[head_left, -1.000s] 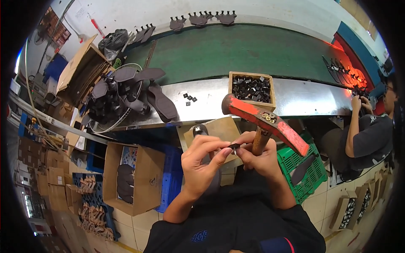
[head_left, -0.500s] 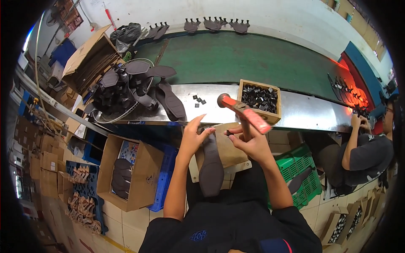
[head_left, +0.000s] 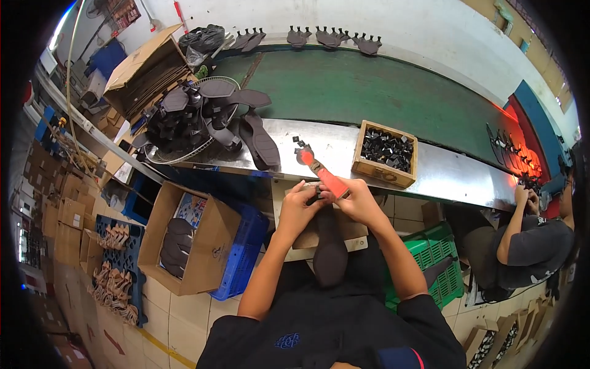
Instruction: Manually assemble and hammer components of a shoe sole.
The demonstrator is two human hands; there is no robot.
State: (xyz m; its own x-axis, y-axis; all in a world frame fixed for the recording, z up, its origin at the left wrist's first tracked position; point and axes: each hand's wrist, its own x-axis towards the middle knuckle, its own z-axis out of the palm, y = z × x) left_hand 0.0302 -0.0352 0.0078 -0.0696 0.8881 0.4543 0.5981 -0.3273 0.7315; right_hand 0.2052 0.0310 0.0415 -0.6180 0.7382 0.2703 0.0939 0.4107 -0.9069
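Note:
A dark brown shoe sole (head_left: 330, 255) lies lengthwise in front of me, its wide end toward my body, on a board with a tan pad (head_left: 356, 229). My left hand (head_left: 296, 212) is closed around the sole's far end, fingers curled. My right hand (head_left: 361, 202) keeps a hammer (head_left: 332, 183) with a red head in its grip, most of the handle hidden. Its thumb and fingertips meet the left fingertips at the sole's far end. Whatever lies between the fingertips is mostly covered. Several small black square pieces (head_left: 299, 142) lie on the metal bench edge beyond the hammer.
A wooden box (head_left: 409, 178) of small black pieces stands on the metal ledge (head_left: 458, 178). At left, a wire basket (head_left: 178, 161) is heaped with soles. A green conveyor belt (head_left: 369, 83) runs behind. Cardboard box (head_left: 209, 246) and green crate (head_left: 445, 246) flank me; a co-worker (head_left: 534, 240) sits right.
My right hand has moved left with the hammer and met my left hand at the sole's far end. The left fingers, spread before, have closed. The sole has shifted right in view.

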